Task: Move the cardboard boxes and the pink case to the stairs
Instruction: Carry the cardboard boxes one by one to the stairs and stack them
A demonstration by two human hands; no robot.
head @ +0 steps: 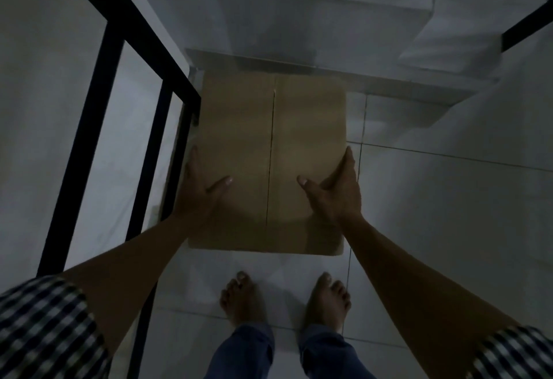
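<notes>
Checked sleeves [45,327] and bare forearms reach forward from the bottom corners of the view. Below them stand two bare feet [239,297] and jeans [242,348] on the tiled floor [449,229].

**Grip.** Left hand [200,190] grasps the left edge of the box [269,127], with the thumb laid over the top face and the fingers running down the side. Right hand [335,190] takes the right edge in the same way. The box is clamped between the two hands.

**Location of box.** It sits just ahead of the feet. Its flaps are closed and the seam runs away from the person. The far edge lies at the lip of the lowest step [389,85]. The left side is close against the foot of the black railing [98,79]. The dim light does not show whether the box rests on the floor or is carried just above it.

**Progress, as judged.**
- One box has reached the foot of the stairs but is not yet seen resting on a tread, so this delivery counts as nearly complete.
- What remains is a short lift onto the step and then letting go.
- No other box is in view, and neither is the pink case. The steps that show carry nothing that can be made out.
- The other items therefore cannot be confirmed as moved, and most of the task appears outstanding.

**Risk noted.** Clearance beside the railing post is tight, and light is poor.
</notes>
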